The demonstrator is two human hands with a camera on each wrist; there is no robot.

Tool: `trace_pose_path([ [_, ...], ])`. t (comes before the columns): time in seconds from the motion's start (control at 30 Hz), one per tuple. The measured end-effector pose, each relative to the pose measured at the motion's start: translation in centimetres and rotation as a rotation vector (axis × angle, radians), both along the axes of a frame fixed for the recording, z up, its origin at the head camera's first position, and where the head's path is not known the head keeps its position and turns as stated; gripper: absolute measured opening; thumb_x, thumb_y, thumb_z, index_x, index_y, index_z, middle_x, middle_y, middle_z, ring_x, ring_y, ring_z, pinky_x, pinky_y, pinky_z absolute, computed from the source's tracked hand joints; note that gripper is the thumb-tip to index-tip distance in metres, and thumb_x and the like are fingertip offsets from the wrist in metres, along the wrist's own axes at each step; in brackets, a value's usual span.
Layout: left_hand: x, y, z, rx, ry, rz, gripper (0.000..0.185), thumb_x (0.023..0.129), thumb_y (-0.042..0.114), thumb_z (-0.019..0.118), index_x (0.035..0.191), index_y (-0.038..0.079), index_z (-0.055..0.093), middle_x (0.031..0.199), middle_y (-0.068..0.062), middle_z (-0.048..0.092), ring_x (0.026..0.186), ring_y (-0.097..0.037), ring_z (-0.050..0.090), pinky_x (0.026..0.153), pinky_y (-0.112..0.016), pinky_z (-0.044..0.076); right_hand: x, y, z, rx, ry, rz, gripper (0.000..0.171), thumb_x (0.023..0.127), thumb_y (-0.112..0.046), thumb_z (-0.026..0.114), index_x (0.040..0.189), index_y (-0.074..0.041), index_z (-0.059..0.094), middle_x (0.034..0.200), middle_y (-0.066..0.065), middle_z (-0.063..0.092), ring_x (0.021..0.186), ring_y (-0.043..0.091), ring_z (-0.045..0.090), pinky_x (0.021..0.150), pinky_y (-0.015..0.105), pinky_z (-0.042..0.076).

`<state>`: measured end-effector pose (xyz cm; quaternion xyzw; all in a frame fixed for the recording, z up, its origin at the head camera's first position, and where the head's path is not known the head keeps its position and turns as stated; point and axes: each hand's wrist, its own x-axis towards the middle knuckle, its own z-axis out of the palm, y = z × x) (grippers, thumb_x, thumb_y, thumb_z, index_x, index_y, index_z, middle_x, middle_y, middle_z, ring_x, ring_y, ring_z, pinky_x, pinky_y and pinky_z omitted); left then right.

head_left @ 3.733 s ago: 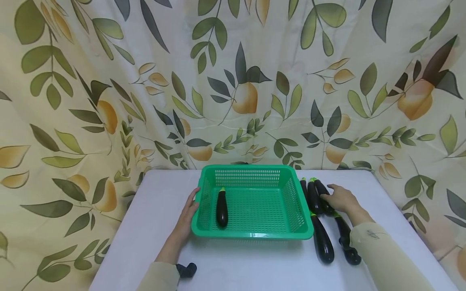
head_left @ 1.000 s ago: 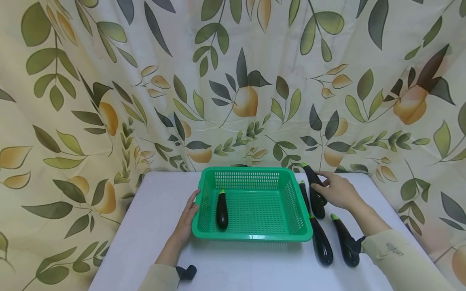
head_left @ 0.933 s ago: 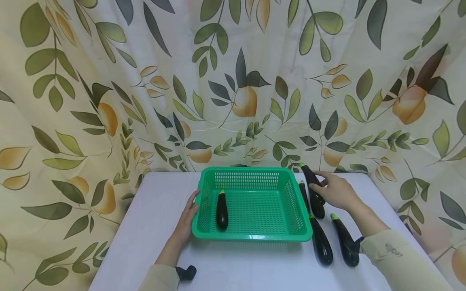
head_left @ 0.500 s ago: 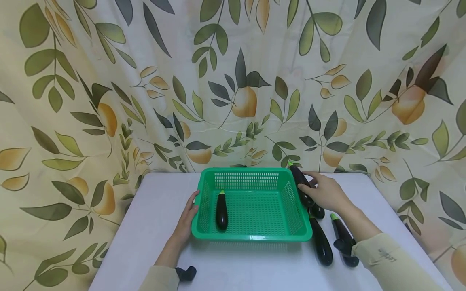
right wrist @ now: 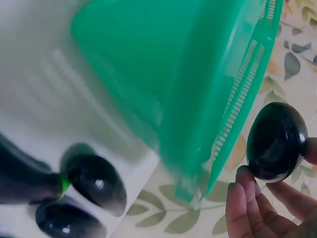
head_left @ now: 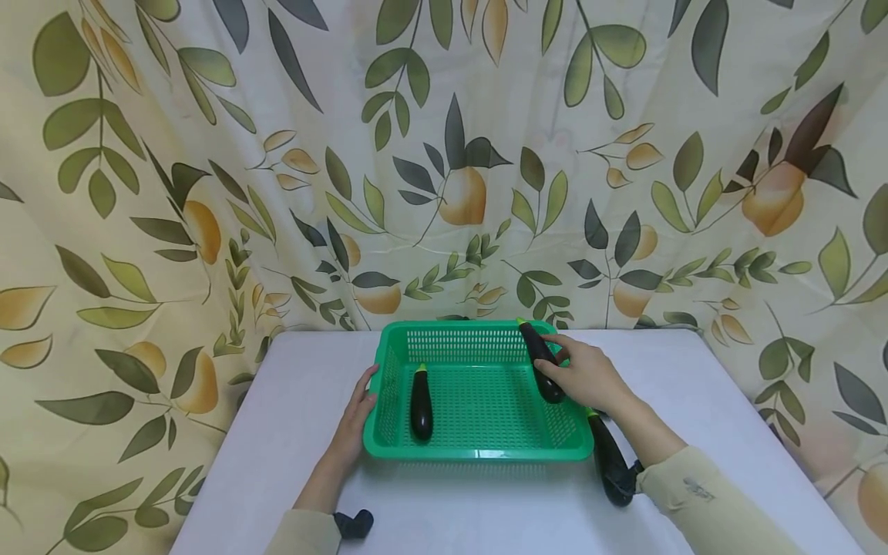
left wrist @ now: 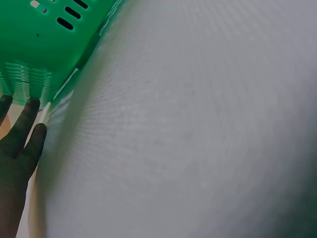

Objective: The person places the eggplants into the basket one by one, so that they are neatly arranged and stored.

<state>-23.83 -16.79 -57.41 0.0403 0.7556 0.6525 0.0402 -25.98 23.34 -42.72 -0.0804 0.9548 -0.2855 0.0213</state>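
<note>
A green slotted basket (head_left: 479,452) stands mid-table with one dark purple eggplant (head_left: 421,401) lying by its left wall. My right hand (head_left: 565,368) grips a second eggplant (head_left: 541,361), green stem pointing away, above the basket's right side. In the right wrist view my fingertips (right wrist: 241,197) curl round that eggplant's rounded end (right wrist: 275,141) just past the basket rim (right wrist: 237,114). My left hand (head_left: 362,399) rests with straight fingers against the basket's left wall; the left wrist view shows its fingers (left wrist: 22,139) touching the green wall (left wrist: 39,44).
Another eggplant (head_left: 609,461) lies on the white table (head_left: 291,432) right of the basket, partly behind my right sleeve. The right wrist view shows further eggplants (right wrist: 96,181) on the table under the basket's side. A leaf-patterned curtain (head_left: 208,193) hangs close behind.
My right hand picked an eggplant out of the group on the right, lifted it and carried it left over the basket's right rim. The left hand stayed on the basket.
</note>
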Motion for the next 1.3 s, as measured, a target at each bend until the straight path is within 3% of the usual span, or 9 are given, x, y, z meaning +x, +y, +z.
trace_pose_path([
  [0.27, -0.1, -0.1, -0.2, 0.009, -0.005, 0.012, 0.048, 0.110, 0.052, 0.030, 0.158, 0.054, 0.026, 0.174, -0.002, 0.019, 0.160, -0.040, 0.016, 0.120, -0.077, 0.012, -0.3, -2.0, -0.3, -0.028, -0.029, 0.018, 0.062, 0.102, -0.039, 0.063, 0.153, -0.006, 0.048, 0.112, 0.020, 0.072, 0.070, 0.014, 0.067, 0.059, 0.030, 0.051],
  [0.5, -0.4, 0.1, -0.2, 0.018, 0.003, 0.005, 0.047, 0.111, 0.051, 0.030, 0.157, 0.055, 0.026, 0.171, -0.005, 0.025, 0.156, -0.038, 0.025, 0.120, -0.074, 0.018, -0.1, -3.2, -0.9, -0.044, -0.037, 0.015, 0.063, 0.102, -0.038, 0.065, 0.153, -0.005, 0.048, 0.114, 0.020, 0.072, 0.075, 0.016, 0.068, 0.061, 0.030, 0.051],
  [0.9, -0.1, 0.0, -0.3, 0.014, -0.005, 0.003, 0.048, 0.111, 0.049, 0.029, 0.159, 0.052, 0.026, 0.171, -0.005, 0.026, 0.154, -0.037, 0.027, 0.120, -0.072, 0.021, 0.5, -5.6, -2.5, -0.085, -0.054, -0.001, 0.061, 0.100, -0.036, 0.068, 0.150, -0.005, 0.052, 0.108, 0.017, 0.073, 0.075, 0.017, 0.065, 0.059, 0.030, 0.050],
  [1.13, -0.2, -0.1, -0.4, 0.004, -0.002, 0.009, 0.047, 0.111, 0.049, 0.029, 0.158, 0.053, 0.026, 0.168, -0.008, 0.031, 0.148, -0.036, 0.035, 0.117, -0.067, 0.030, 0.6, -6.4, -3.1, -0.102, -0.049, 0.008, 0.060, 0.100, -0.036, 0.067, 0.150, -0.006, 0.053, 0.108, 0.016, 0.073, 0.076, 0.017, 0.065, 0.061, 0.031, 0.050],
  [1.3, -0.2, 0.0, -0.3, 0.017, -0.005, 0.006, 0.048, 0.111, 0.050, 0.029, 0.159, 0.053, 0.026, 0.171, -0.005, 0.025, 0.154, -0.037, 0.029, 0.119, -0.071, 0.024, 0.5, -7.1, -3.6, -0.117, -0.053, 0.005, 0.059, 0.099, -0.035, 0.069, 0.149, -0.007, 0.054, 0.107, 0.015, 0.074, 0.075, 0.016, 0.065, 0.061, 0.030, 0.049],
])
